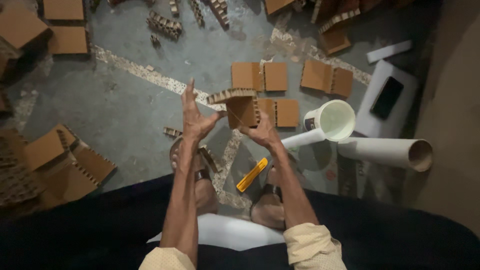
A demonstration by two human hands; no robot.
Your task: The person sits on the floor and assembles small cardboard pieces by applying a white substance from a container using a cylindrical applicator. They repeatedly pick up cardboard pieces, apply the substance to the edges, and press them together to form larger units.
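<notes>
down by the sandalled feet, a yellow utility knife lies on the concrete floor. just above it, right hand pinches the lower edge of a corrugated cardboard piece, held up in the air. left hand hovers beside it, fingers spread, gripping nothing. off to the right, a white bucket and a cardboard tube. farther out, flat cardboard squares lie scattered.
</notes>
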